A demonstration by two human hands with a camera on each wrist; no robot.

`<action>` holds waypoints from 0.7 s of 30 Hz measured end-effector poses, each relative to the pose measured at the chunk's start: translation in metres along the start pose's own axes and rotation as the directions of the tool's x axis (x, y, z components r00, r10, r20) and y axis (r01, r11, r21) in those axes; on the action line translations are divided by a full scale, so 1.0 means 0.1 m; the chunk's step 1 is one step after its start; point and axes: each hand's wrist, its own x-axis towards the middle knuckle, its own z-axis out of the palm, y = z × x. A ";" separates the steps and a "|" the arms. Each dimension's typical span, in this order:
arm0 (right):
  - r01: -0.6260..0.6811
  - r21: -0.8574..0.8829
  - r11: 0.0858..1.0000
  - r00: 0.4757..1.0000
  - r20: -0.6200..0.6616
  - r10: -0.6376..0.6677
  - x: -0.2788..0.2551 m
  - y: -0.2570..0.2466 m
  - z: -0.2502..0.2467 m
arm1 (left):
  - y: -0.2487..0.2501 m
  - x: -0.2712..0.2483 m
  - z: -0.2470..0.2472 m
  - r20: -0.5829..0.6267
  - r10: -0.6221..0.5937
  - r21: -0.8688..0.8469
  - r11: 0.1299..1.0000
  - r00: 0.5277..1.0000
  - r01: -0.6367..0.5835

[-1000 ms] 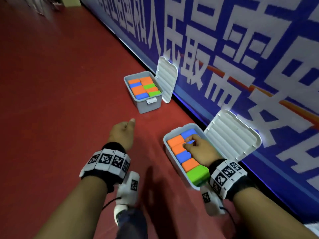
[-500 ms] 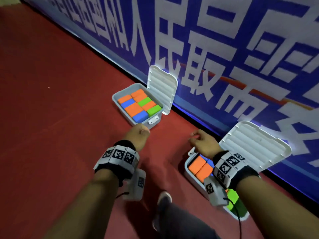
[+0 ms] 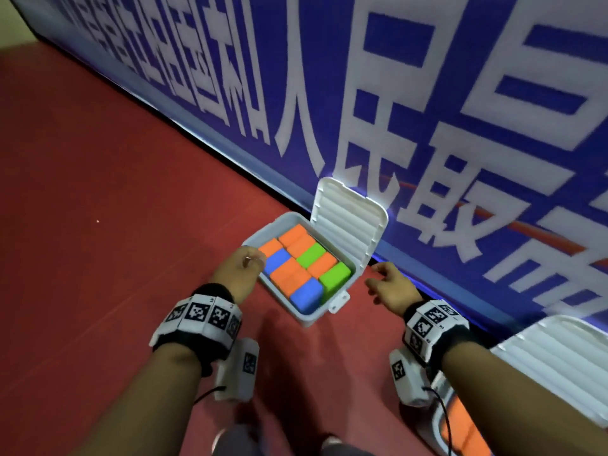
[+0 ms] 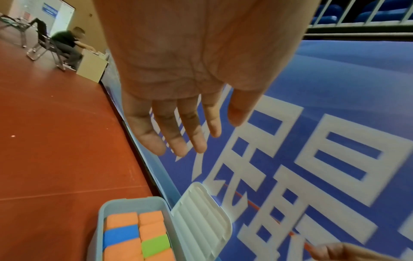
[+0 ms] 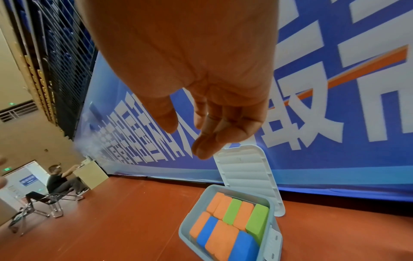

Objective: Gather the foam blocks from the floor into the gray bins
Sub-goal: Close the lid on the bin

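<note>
Both hands hover empty with loose fingers, left hand at the left rim of the gray plastic bin packed with orange, blue and green foam blocks, right hand just right of it

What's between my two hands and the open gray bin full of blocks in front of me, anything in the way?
Nothing visible. The left hand hangs at the gray bin's near-left rim, and the right hand is beside its latch end. Both are empty. The white lid stands open against the banner, leaving the foam blocks uncovered.
</note>
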 end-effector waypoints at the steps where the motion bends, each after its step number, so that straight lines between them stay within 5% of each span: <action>1: -0.009 0.002 1.000 1.000 -0.009 0.009 0.19 -0.12 0.11 | -0.07 0.21 -0.18 -0.028 -0.017 -0.016 1.000 0.999 0.017; 4: -0.065 0.047 0.997 0.996 -0.057 0.067 0.66 -0.40 0.49 | -0.34 0.84 -0.68 -0.095 -0.069 -0.055 0.996 0.993 0.064; 10: -0.260 0.252 0.932 0.947 -0.120 0.297 1.05 -0.77 1.04 | -0.69 1.94 -1.45 -0.006 -0.128 -0.020 0.992 0.992 0.128; 17: -0.390 0.350 0.852 0.871 -0.159 0.464 1.41 -0.96 1.18 | -0.46 2.94 -1.19 0.252 -0.034 0.170 0.985 0.967 -0.010; 21: -0.420 0.338 0.842 0.854 -0.167 0.493 2.05 -1.09 1.14 | -0.49 3.48 -1.01 0.327 -0.068 0.138 0.990 0.942 0.024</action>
